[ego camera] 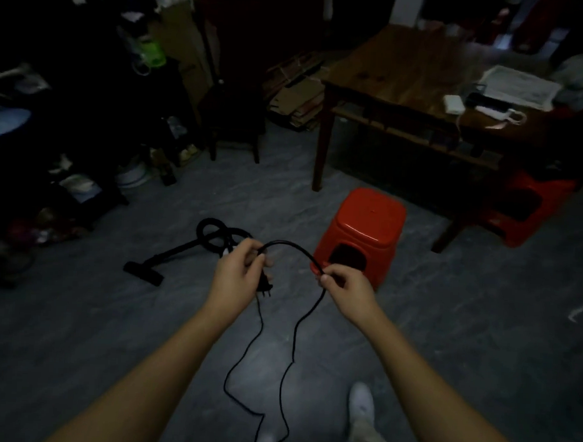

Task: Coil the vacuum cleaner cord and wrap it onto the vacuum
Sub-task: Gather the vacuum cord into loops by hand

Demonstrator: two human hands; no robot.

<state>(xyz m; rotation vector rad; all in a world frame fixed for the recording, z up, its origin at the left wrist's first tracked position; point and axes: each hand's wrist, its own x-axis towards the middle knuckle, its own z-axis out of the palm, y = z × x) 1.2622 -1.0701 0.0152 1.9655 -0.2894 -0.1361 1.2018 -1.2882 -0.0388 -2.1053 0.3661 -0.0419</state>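
In a dim, cluttered room, a person's left hand [239, 272] is gripping the black cord [295, 247] near its plug [266, 288], fingers closed around it, while the right hand [344, 283] is pinching the cord farther along. The cord is arching between both hands and trailing to the grey floor [111, 330]. The vacuum [188, 249] is lying beyond, beside one red stool [367, 224]; a second [531, 204] is sitting under the wooden table [407, 72]. No writing is legible.

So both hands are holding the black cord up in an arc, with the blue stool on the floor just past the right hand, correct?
Not quite: the stool is red, not blue, as the head view shows. Otherwise yes, the left hand and right hand hold the black cord in an arc.
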